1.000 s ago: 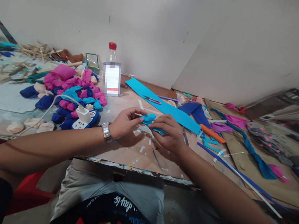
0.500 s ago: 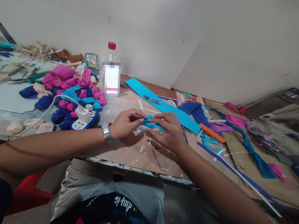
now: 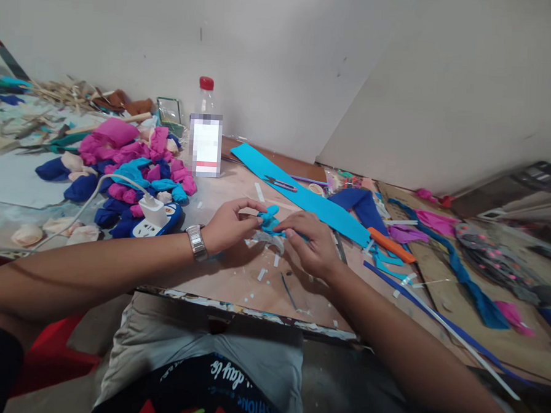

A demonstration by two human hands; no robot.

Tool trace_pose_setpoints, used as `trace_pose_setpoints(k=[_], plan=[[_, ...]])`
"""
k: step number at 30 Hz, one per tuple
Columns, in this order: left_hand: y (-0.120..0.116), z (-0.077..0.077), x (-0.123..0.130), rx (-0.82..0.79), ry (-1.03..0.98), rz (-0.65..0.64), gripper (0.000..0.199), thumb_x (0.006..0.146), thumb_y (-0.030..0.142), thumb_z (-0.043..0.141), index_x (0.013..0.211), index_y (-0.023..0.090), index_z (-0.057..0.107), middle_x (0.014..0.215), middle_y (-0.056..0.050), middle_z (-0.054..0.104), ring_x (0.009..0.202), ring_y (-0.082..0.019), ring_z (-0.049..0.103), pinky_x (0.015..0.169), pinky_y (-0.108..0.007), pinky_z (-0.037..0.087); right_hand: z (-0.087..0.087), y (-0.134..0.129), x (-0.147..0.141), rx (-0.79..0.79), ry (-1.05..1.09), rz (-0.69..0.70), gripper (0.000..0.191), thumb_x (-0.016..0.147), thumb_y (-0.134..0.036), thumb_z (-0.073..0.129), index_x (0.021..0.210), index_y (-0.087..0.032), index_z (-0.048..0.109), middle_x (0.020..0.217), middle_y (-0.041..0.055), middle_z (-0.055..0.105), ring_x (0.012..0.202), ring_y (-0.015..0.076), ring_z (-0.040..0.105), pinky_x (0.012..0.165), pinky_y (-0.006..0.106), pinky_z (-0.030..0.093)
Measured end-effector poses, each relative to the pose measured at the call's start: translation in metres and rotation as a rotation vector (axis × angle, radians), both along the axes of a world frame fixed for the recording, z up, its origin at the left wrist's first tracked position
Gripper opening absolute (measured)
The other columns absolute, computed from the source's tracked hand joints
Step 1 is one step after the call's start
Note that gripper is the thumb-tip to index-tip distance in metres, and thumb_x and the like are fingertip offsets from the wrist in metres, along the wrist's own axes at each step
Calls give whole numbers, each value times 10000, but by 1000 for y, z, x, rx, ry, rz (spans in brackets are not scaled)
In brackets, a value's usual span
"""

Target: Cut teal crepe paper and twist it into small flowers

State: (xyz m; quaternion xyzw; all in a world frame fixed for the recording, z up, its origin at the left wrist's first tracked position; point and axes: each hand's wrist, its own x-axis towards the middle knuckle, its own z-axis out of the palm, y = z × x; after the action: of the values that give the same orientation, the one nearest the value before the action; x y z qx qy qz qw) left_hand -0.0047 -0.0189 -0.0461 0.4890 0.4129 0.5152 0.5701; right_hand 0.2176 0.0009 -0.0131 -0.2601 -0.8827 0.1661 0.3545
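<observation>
Between my two hands is a small, crumpled piece of light blue crepe paper, bunched into folds. The fingertips of my left hand, with a metal watch on the wrist, pinch its left side. My right hand has thumb and fingers closed on its right side, where part of the paper is hidden. Beyond them a long light blue crepe paper strip lies diagonally, with small thread snips resting on it. To the right lies an orange-handled cutter.
A heap of pink, blue and cream crumpled paper pieces lies left, beside a power strip with a plugged-in cable. A red-capped bottle stands at the back, a phone before it. Blue strips and cardboard are on the right.
The blue crepe paper between my hands has gone from lying flatter to a more bunched, upright shape. My right hand has shifted slightly right; my left hand has hardly moved.
</observation>
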Motion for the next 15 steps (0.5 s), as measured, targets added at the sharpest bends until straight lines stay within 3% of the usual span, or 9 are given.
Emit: trace_pose_setpoints(k=[5, 10, 15], plan=[[1, -4, 0, 20, -23, 9, 289, 806, 312, 845, 1032, 181, 721, 855, -55, 761, 746, -158, 716, 672, -275, 564, -5, 8, 0, -193, 64, -22, 228, 890, -136, 585, 962, -234, 778, 982, 39, 810, 936, 220, 759, 866, 375, 574], [0, -3, 0, 29, 23, -14, 318, 807, 365, 859, 1032, 183, 726, 862, -52, 770, 745, -158, 720, 697, -289, 573, -11, 10, -1, 98, 54, -75, 105, 923, -223, 716, 1002, -259, 775, 1041, 64, 798, 999, 245, 743, 910, 426, 550], [-5, -3, 1, 16, 23, -110, 346, 802, 372, 867, 1033, 159, 723, 891, -62, 785, 773, -162, 739, 753, -306, 594, -10, 6, -3, 289, 14, -51, 163, 905, -304, 803, 1058, -268, 760, 1038, 72, 792, 958, 239, 734, 868, 422, 540]])
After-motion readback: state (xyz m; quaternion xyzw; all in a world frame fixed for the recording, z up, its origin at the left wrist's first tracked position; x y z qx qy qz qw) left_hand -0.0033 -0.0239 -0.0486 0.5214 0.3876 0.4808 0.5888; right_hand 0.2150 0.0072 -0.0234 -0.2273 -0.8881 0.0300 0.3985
